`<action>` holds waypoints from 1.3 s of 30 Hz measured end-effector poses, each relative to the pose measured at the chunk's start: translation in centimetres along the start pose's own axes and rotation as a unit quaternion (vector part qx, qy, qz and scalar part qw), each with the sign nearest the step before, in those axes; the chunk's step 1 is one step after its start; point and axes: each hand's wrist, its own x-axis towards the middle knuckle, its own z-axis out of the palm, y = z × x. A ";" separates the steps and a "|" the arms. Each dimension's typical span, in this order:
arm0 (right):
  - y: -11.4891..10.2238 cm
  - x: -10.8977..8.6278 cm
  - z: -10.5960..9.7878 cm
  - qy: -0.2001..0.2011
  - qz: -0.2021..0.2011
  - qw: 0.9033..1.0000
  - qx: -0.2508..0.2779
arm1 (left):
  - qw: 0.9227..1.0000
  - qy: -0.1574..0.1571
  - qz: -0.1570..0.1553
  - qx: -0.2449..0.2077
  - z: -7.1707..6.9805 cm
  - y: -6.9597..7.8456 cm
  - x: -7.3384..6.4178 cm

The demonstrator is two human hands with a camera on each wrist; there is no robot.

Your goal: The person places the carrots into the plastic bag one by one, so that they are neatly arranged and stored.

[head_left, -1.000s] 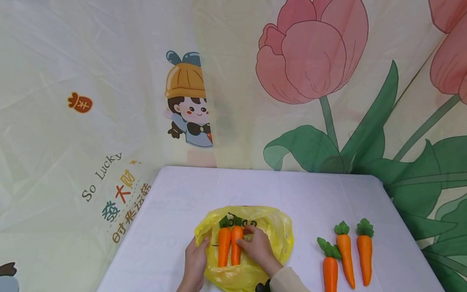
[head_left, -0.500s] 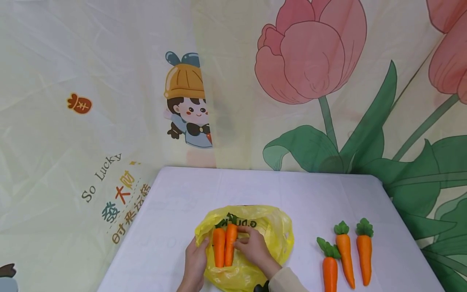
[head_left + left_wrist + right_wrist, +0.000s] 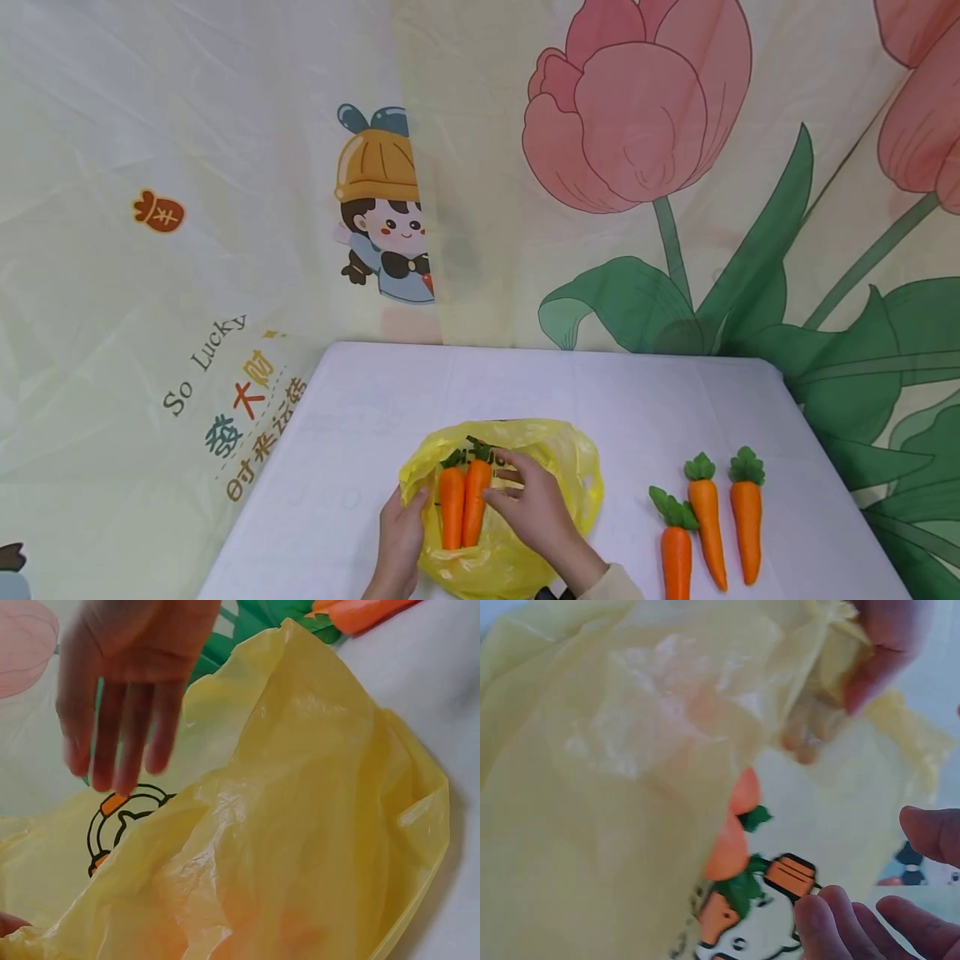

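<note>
A thin yellow plastic bag (image 3: 581, 479) with dark printing lies spread on the table, its mouth held wide. Two orange carrots (image 3: 452, 510) with green tops lie side by side inside it. My left hand (image 3: 401, 529) grips the bag's left edge, as the right wrist view also shows with fingers and thumb on the film (image 3: 825, 667). The right hand (image 3: 538, 504) is over the bag's mouth, just right of the carrots, its fingers extended and holding nothing. In the left wrist view, that right hand (image 3: 142, 667) hangs with straight fingers above the bag; the carrots show only as an orange blur through the plastic.
Three more carrots (image 3: 706, 525) lie on the white-covered table (image 3: 375, 392) to the right of the bag. Behind the table hangs a printed cloth backdrop (image 3: 480, 167) with tulips and a cartoon figure.
The two carrots in the bag have shifted slightly left. My right hand has let go of the right-hand carrot and its fingers have spread. The left hand keeps its hold on the bag.
</note>
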 end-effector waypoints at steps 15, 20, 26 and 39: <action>-3.6 -4.3 -5.0 0.134 -0.102 0.939 -0.300 | 1.000 0.020 0.007 -0.003 0.1 -0.2 0.0; -3.2 -5.3 -7.4 0.164 -0.099 0.897 -0.398 | 1.000 0.022 0.008 -0.005 0.2 -0.2 0.0; -1.8 -6.3 -9.7 0.175 -0.019 0.877 -0.446 | 1.000 0.018 -0.001 0.003 0.3 0.0 0.0; 2.7 -9.0 -11.6 0.171 0.182 0.878 -0.409 | 1.000 0.019 -0.001 0.004 0.3 0.0 -0.2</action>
